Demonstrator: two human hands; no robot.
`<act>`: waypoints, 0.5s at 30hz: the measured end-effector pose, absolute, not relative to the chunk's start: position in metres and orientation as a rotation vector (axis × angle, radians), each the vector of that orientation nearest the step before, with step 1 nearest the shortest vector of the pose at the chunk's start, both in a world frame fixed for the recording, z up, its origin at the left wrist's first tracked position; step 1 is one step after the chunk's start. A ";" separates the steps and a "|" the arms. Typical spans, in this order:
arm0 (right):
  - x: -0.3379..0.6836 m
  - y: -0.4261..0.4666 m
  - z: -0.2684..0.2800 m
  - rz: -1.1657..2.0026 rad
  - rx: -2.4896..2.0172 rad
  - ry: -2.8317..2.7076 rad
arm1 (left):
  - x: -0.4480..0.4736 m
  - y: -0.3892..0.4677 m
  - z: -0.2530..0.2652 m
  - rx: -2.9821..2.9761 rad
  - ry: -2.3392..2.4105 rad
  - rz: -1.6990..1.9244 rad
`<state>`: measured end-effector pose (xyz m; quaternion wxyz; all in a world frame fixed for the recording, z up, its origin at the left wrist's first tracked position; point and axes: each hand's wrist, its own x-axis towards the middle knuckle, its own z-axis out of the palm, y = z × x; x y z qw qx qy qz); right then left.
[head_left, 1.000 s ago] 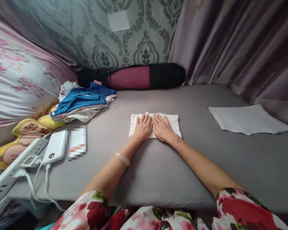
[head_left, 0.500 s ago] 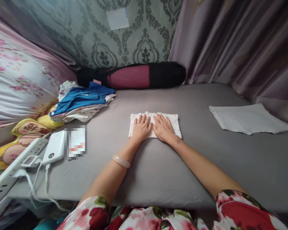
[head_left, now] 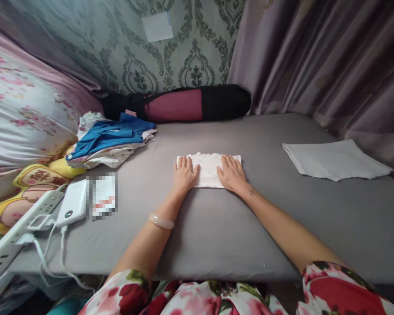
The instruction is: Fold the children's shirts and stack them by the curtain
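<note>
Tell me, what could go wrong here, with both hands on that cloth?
The left hand and right hand rest flat on opposite ends of the cloth, so sliding them might wrinkle it. Its far edge looks uneven, so it could end up crooked. A white cable lies near the left sleeve, which might snag it.

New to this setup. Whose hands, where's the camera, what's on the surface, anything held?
No machine here: these are a person's own bare hands, seen from a camera worn on their head, looking forward and down. The left hand and right hand rest flat on a folded, pale printed cloth; neither grips it. On the grey surface, rumpled clothes and a white power bank lie at left, a light-grey cloth at right, and a black-and-maroon bundle along the back.
</note>
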<state>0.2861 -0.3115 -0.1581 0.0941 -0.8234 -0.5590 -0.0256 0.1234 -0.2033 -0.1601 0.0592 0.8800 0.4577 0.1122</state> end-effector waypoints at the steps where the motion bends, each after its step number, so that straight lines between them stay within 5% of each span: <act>1: 0.288 -0.312 -0.159 -0.072 -2.447 -1.661 | 0.122 -0.202 -0.159 2.654 1.390 0.330; 15: 0.315 -0.330 -0.162 0.026 -2.476 -1.642 | 0.084 -0.177 -0.162 2.648 1.167 0.191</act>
